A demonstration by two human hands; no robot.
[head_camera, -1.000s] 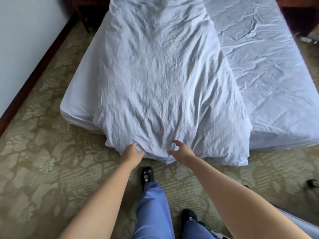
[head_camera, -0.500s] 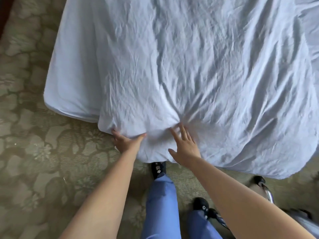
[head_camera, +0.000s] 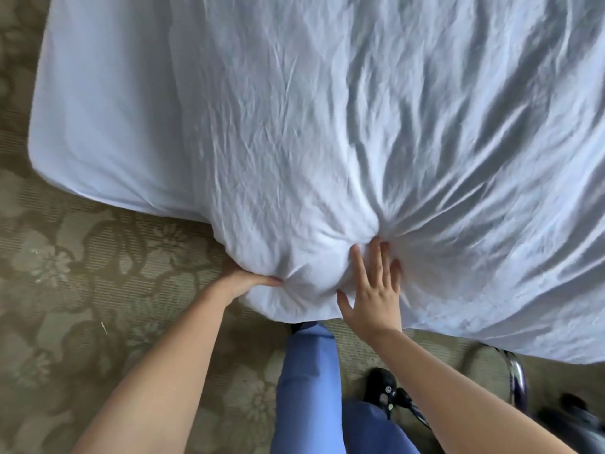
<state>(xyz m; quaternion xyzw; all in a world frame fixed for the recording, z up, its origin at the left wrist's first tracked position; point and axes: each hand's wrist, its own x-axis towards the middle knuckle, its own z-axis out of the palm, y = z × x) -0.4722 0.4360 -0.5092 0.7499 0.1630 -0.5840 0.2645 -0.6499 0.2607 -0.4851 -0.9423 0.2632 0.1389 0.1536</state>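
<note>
wrinkled white duvet [head_camera: 327, 126], left grip [head_camera: 244, 283] clutching its edge, right grip [head_camera: 376, 296] spread flat

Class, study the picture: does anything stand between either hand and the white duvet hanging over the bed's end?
Nothing visible does. The left hand grips the bunched lower edge of the duvet, thumb on top, and the right hand lies flat on it with fingers spread. Both touch the cloth.
</note>
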